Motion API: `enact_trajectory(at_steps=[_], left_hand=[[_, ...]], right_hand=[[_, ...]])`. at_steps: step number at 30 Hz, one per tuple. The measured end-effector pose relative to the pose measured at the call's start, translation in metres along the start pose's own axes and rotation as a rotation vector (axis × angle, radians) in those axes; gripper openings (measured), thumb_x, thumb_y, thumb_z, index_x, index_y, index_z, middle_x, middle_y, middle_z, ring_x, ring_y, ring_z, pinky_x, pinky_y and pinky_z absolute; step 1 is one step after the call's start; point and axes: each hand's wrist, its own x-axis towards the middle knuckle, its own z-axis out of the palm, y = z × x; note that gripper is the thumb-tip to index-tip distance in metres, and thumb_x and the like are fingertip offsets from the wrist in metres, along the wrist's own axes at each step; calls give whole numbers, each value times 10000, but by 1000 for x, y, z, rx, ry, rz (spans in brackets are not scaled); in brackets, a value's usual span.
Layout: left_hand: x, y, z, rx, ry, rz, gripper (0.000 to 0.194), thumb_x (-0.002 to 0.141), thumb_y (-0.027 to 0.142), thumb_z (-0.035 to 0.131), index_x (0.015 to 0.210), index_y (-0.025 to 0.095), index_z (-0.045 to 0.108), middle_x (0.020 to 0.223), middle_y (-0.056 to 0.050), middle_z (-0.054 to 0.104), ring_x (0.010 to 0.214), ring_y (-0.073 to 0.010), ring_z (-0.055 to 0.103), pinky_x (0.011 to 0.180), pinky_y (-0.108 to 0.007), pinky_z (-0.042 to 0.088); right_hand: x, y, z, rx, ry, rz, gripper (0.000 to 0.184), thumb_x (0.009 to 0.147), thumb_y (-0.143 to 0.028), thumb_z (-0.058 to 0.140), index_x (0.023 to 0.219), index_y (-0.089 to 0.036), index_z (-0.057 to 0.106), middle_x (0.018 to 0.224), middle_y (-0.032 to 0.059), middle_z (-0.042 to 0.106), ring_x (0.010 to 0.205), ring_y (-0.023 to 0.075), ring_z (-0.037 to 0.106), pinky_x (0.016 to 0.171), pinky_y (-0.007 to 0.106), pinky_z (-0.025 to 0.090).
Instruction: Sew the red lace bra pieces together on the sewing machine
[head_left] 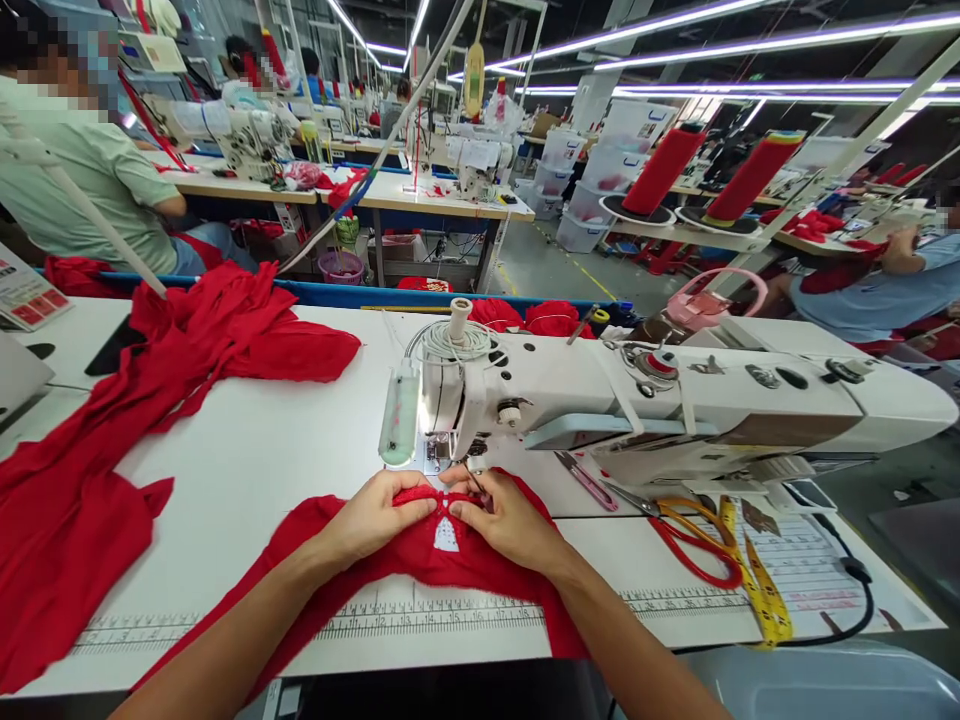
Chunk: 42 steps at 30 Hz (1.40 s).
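Note:
Both my hands pinch a piece of red fabric (360, 560) just in front of the sewing machine's needle area. My left hand (379, 525) grips its upper edge between thumb and fingers. Close beside it, my right hand (510, 520) pinches the same edge, thumb on top. A small white patch (446, 535) shows on the cloth between and below the thumbs. Something thin and dark lies by my right fingers, too small to name. Just beyond my fingertips stands the white sewing machine (570, 380), its presser foot (439, 450) partly visible.
More red fabric (217, 330) is heaped on the left of the table. Orange-handled scissors (697, 545), pink-handled snips (589, 485), a yellow tape measure (765, 590) and a paper sheet (810, 570) lie right. A printed ruler (420, 615) runs along the front. Co-workers sit beyond.

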Motion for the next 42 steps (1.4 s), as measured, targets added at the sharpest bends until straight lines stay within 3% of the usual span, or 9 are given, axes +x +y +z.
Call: enact_trajectory(at_steps=[7,21,42], left_hand=[[0,-2,0,-98,-13,-32,348,825,488,682,869,143,679,816,-41,660,753,-187,589,687,-285,475],[2,-5,1,10,19,-19,313,835,466,633,770,163,585,738,5,544,695,-150,484,651,-261,395],[1,-5,0,26,24,-20,316,848,467,621,777,162,581,738,4,542,681,-145,475,630,-261,391]], right_hand=[[-1,-3,0,2,12,-18,320,856,-242,587,1169,-247,653,902,-8,687,867,165,642,836,303,506],[-1,-1,1,-21,41,-28,314,860,-256,594,1167,-238,660,875,-5,685,849,165,647,828,305,520],[-1,-1,1,-40,49,-22,300,862,-257,599,1154,-242,664,877,-7,692,836,161,651,798,298,526]])
